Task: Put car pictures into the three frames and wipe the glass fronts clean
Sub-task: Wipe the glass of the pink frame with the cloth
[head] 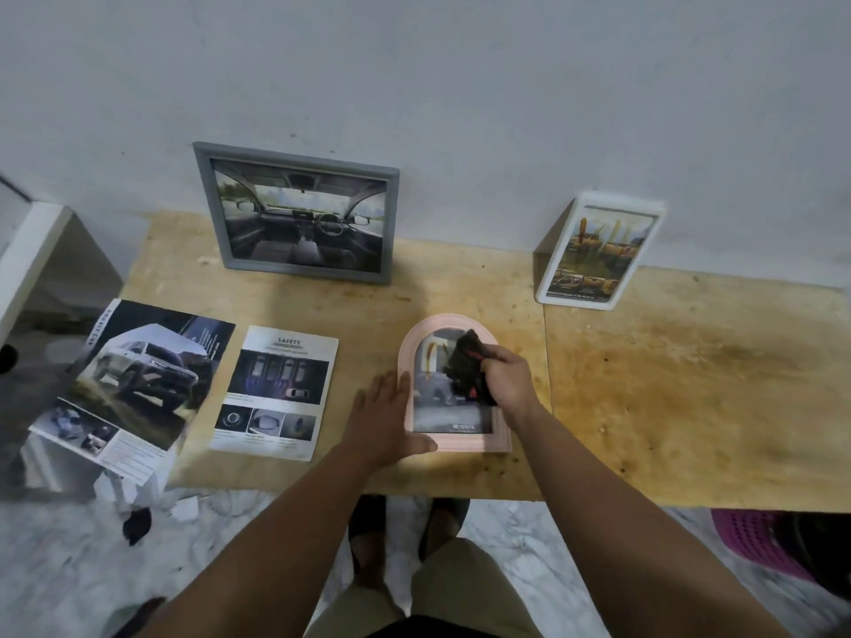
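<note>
Far left: a car brochure (133,384) overhangs the left edge of the desk (690,384), propped on a white stack beneath. Risk: any nudge and it slides to the floor. Beside it, a "SAFETY" sheet (276,393) lies flat, well clear of the work.

Back left: the grey frame (299,214) is leaned against the wall, car-interior picture already in. Risk: a bumped or shaken desk could walk its foot forward and drop it face down.

Centre: the pink arched frame (453,384) lies flat near the front edge, picture loaded. It is braced by the left hand (384,421), fingers straight and close together, flat along the frame's left side, thumb at the lower corner. Risk: if that brace is eased, wiping pressure could push the frame toward the desk front and off.

The black cloth (467,368) is bunched in the right hand (506,377), fingers curled and pinching it against the glass. Risks: knuckles or fingers touching the glass would leave fresh smears; grit from the stained desk caught in the cloth could scratch.

Back right: the white frame (598,253) is leaned at the wall, loaded. Same tip-over risk.
</note>
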`<action>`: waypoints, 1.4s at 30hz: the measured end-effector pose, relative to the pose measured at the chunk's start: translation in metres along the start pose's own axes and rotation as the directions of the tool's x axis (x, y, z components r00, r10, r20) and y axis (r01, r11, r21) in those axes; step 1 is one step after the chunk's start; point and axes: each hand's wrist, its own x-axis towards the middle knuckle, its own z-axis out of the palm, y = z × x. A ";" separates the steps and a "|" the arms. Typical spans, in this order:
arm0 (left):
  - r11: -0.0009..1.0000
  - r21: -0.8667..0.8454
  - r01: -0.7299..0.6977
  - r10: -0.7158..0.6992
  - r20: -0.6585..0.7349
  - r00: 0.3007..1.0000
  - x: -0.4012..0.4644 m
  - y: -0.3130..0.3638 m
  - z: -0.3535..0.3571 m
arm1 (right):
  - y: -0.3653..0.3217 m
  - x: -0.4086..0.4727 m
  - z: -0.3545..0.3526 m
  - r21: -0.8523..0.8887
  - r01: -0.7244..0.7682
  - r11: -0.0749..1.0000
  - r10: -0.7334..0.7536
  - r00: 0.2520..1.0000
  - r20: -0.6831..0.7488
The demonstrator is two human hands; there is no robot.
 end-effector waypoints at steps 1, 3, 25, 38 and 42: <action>1.000 0.026 -0.008 0.008 0.009 1.000 0.000 -0.001 0.004 | -0.008 0.004 0.003 -0.122 0.080 0.989 -0.081 0.997 -0.002; 0.997 0.070 -0.019 0.018 0.014 1.000 0.001 -0.003 0.012 | -0.015 0.019 0.009 -0.407 0.244 0.880 -0.248 0.968 0.043; 0.996 0.087 -0.005 0.008 -0.036 0.999 0.003 -0.012 0.022 | 0.043 0.018 0.026 -0.732 0.681 0.027 -0.237 0.715 0.657; 0.998 0.063 -0.009 0.012 -0.057 0.998 0.003 -0.013 0.024 | -0.002 0.045 0.015 -0.786 0.491 0.376 -0.426 0.845 0.324; 0.997 0.073 -0.002 0.006 -0.054 0.999 0.005 -0.014 0.025 | 0.004 0.060 0.035 -0.871 0.475 -0.127 -0.299 0.818 0.491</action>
